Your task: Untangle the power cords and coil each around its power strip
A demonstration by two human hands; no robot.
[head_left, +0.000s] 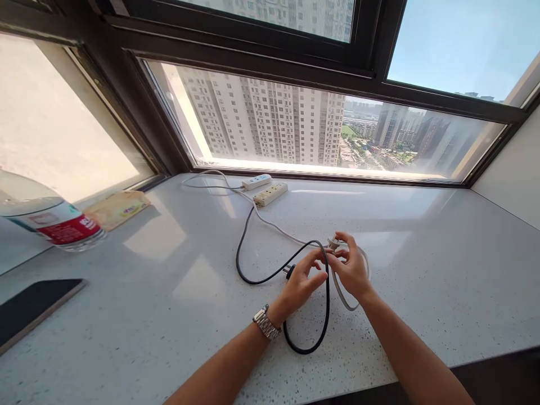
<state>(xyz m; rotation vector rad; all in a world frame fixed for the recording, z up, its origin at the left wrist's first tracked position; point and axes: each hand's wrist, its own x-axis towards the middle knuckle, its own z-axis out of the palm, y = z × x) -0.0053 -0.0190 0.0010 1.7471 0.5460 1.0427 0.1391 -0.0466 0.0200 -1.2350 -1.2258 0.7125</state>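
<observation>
Black cable (253, 279) is lying on the white speckled sill (422, 270), running from the beige power strip (270, 193) near the window, curving left, then back right to the hands and looping down toward the sill's front edge. Thin, round, glossy black jacket. Its black plug (289, 271) is sitting just left of the left hand, metal prongs barely showing.

A grey-white cable (343, 297) is running from the second, white power strip (256, 181) diagonally across the sill, then looping around the right hand. Its plug end (333, 244) is sticking up above the right fingers.

Left hand (301, 281) is pinching the black cable between thumb and fingertips, fingers curled tight, not spread. A metal watch (266, 322) is sitting on that wrist.

Right hand (352, 269) is closing on the grey-white cable near its plug, fingers curled; the loop is hanging below the palm. Fingertips of both hands are almost touching, right where the two cables are crossing.

Off to the left: a plastic bottle (50, 219) with a red label, a yellow tissue pack (116, 208), and a dark phone (34, 306), all well apart from the hands.
</observation>
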